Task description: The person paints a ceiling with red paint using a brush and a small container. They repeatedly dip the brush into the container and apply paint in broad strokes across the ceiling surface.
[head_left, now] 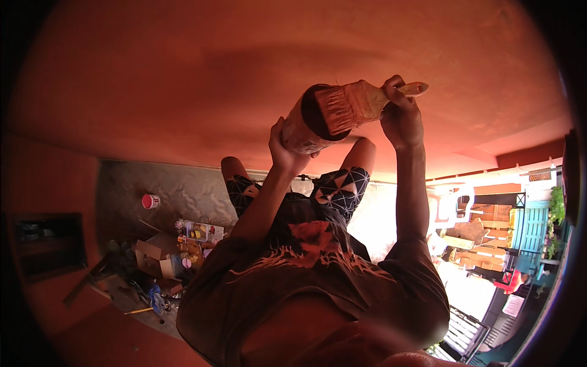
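Note:
My left hand (282, 148) grips a paint-smeared round container (304, 125) from below, held up in front of a red-orange painted wall (183, 79). My right hand (400, 116) holds a wide flat paintbrush (353, 105) by its pale wooden handle. The orange-stained bristles lie across the container's dark open mouth. Both arms are raised, and my dark printed shirt and patterned shorts show under them.
On the grey concrete floor (183, 189) stands a small white can with a red lid (150, 200). Open cardboard boxes (153, 257) and scattered tools lie nearby. A dark niche (49, 241) is at left. A white plastic chair (454, 209) and a teal gate (529, 232) are at right.

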Motion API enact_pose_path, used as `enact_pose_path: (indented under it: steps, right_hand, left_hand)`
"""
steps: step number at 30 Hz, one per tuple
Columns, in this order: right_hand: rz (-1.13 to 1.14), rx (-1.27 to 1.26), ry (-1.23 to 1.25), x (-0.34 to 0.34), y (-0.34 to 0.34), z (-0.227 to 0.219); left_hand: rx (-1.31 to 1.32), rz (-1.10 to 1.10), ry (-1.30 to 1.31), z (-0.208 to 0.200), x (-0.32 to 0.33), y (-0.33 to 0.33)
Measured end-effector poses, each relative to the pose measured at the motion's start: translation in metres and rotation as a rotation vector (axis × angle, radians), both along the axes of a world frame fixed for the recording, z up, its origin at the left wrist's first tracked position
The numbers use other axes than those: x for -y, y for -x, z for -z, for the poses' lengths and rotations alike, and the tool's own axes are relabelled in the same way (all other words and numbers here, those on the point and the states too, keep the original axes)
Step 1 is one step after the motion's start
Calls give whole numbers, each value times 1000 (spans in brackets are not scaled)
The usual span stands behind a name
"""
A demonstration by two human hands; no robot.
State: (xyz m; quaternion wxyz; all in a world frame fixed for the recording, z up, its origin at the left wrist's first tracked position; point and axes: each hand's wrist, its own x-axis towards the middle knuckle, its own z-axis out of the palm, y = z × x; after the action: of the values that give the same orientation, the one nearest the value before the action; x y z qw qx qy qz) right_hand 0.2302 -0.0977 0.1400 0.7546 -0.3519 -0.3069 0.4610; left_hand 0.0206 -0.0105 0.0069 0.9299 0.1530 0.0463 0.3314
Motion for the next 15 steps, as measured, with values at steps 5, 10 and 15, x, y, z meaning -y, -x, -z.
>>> enact_pose_path:
  steps: [5,10,15]
  right_hand:
    - [-8,219,19,12,-3,-21]
    - [-58,-73,-39,6,-6,-1]
    - [12,-383,-53,-2,23,25]
  left_hand:
    - [8,-9,0,10,3,5]
    - [27,-23,9,18,-5,-5]
    - [-73,-84,69,2,-13,-6]
